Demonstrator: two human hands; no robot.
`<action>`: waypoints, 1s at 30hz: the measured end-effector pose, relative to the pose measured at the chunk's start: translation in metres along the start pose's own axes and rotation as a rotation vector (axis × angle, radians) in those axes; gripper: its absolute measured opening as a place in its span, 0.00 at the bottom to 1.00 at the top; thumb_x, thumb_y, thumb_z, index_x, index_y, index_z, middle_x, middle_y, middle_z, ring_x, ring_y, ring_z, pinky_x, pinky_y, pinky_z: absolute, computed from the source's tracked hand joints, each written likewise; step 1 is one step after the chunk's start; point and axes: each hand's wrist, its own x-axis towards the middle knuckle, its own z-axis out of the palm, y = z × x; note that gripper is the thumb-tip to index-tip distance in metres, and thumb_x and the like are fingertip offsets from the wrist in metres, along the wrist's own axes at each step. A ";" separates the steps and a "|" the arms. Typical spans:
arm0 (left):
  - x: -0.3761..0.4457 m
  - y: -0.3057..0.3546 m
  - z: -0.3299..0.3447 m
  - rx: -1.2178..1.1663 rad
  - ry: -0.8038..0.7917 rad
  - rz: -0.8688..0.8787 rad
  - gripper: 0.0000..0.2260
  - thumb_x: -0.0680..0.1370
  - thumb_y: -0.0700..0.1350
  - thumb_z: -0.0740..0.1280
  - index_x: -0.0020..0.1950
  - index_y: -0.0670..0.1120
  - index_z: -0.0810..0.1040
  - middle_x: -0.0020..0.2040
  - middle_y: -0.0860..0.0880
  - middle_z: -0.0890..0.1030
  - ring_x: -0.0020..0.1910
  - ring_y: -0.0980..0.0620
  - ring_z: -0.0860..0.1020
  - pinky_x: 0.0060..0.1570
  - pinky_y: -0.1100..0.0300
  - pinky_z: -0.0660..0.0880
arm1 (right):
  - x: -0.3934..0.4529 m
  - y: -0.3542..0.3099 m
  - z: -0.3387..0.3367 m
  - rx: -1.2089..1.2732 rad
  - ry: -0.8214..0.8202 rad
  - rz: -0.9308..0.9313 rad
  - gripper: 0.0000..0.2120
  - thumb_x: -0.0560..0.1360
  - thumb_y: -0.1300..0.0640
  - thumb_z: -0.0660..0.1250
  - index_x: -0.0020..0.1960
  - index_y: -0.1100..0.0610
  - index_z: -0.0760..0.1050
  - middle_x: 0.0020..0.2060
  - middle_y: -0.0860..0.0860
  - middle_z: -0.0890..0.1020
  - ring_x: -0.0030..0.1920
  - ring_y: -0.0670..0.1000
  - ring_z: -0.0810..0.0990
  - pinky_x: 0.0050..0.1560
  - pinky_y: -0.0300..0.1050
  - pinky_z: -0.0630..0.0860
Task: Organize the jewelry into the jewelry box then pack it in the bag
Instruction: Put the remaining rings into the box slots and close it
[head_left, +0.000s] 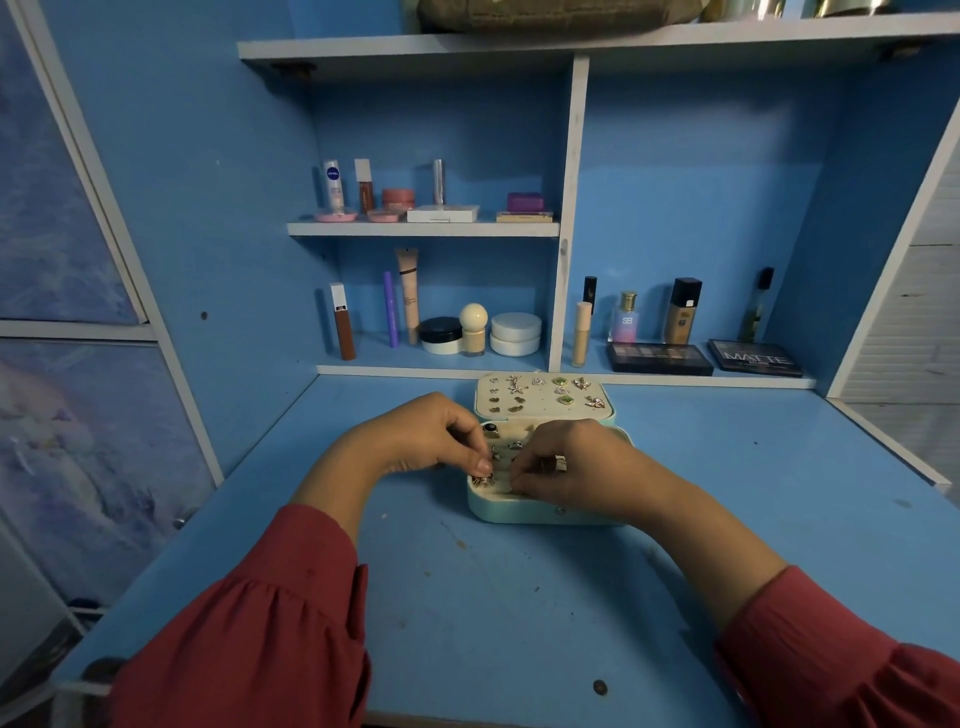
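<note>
Here, open mint jewelry box (524, 512), earrings (563, 391) studding lid, both hands (431, 441) pinching small pieces inside.

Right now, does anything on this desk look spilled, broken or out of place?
Nothing stands out. The jewelry box lies open and level on the desk, both hands are working inside it, and the makeup on the shelves stands tidy. The desk only shows small scuffs.

Home dressing corner, blue vanity desk (519, 597), shelves (423, 228) of cosmetics (lipsticks, palettes, creams)
</note>
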 end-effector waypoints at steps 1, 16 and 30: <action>-0.001 0.000 0.000 -0.003 -0.005 0.002 0.04 0.70 0.41 0.76 0.38 0.49 0.83 0.36 0.54 0.82 0.37 0.59 0.76 0.42 0.62 0.72 | 0.000 0.001 0.000 0.018 -0.008 0.005 0.06 0.73 0.50 0.70 0.49 0.49 0.83 0.46 0.42 0.81 0.46 0.42 0.76 0.42 0.27 0.69; 0.052 -0.027 0.024 -0.301 0.649 -0.135 0.11 0.82 0.42 0.60 0.58 0.41 0.79 0.50 0.48 0.78 0.48 0.51 0.75 0.49 0.56 0.74 | 0.021 0.071 -0.006 0.465 0.658 0.548 0.08 0.78 0.58 0.64 0.54 0.54 0.80 0.46 0.48 0.80 0.38 0.43 0.76 0.35 0.38 0.74; 0.081 0.004 0.028 -0.240 0.568 -0.328 0.27 0.83 0.57 0.47 0.70 0.39 0.69 0.68 0.39 0.72 0.67 0.41 0.70 0.41 0.64 0.67 | 0.037 0.085 -0.005 0.500 0.570 0.658 0.18 0.79 0.47 0.57 0.60 0.54 0.79 0.56 0.52 0.81 0.51 0.50 0.74 0.54 0.49 0.72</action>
